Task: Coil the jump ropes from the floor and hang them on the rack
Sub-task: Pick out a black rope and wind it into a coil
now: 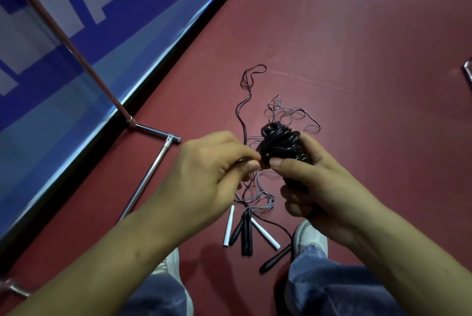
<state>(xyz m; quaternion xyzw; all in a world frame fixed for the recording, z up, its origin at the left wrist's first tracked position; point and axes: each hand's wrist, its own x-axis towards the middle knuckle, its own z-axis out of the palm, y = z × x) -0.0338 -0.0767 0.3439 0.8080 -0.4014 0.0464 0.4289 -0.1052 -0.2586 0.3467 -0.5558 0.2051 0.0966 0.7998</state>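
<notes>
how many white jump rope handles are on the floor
2. One white handle lies left of the black handles on the floor, the second white handle right of them. Others may be hidden.

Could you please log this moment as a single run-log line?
step: coiling | right hand: grips black rope coil | left hand: pinches rope strand | floor: loose ropes, handles | rack frame: at left
</notes>
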